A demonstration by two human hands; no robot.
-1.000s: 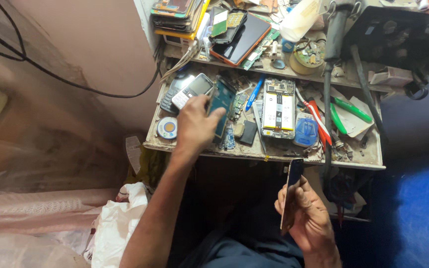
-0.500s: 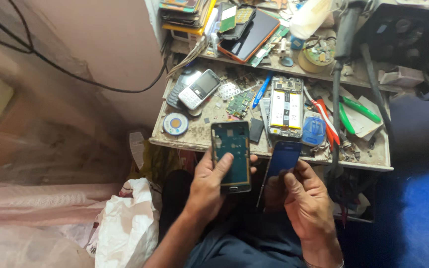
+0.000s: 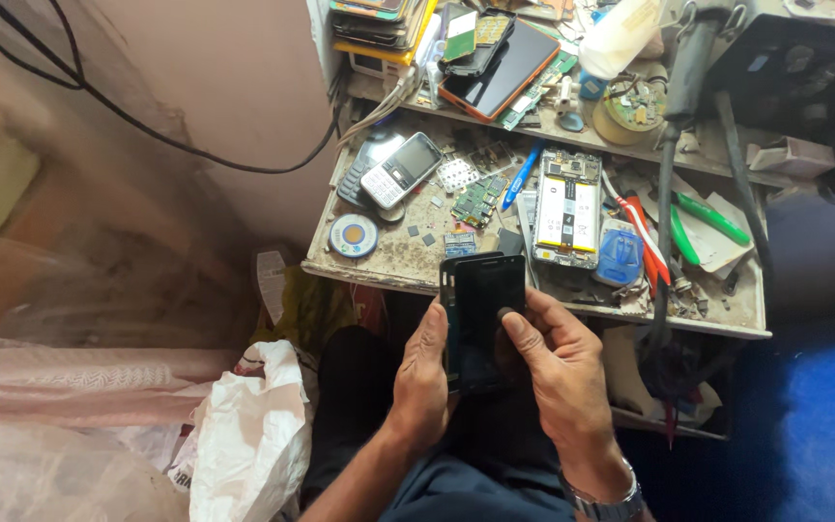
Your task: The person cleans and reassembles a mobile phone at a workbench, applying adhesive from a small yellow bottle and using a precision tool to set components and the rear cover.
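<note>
Both my hands hold a dark phone screen panel (image 3: pixel 483 314) over my lap, just in front of the worn workbench (image 3: pixel 393 261). My left hand (image 3: pixel 422 377) grips its left edge from behind. My right hand (image 3: pixel 553 362) holds the right side, thumb pressed on the dark glass face. A second dark frame edge shows behind the panel at its top left; whether the two pieces are joined I cannot tell.
The bench carries an opened phone with a white and yellow battery (image 3: pixel 566 208), a keypad phone (image 3: pixel 400 171), a green circuit board (image 3: pixel 478 200), a blue pen (image 3: pixel 519 177), a round disc (image 3: pixel 354 235) and red and green tools. A white plastic bag (image 3: pixel 248 435) lies left of my knee.
My left hand picked a phone part off the bench and brought it down to my lap. Both hands have come together, and the two pieces now lie stacked, dark glass facing up.
</note>
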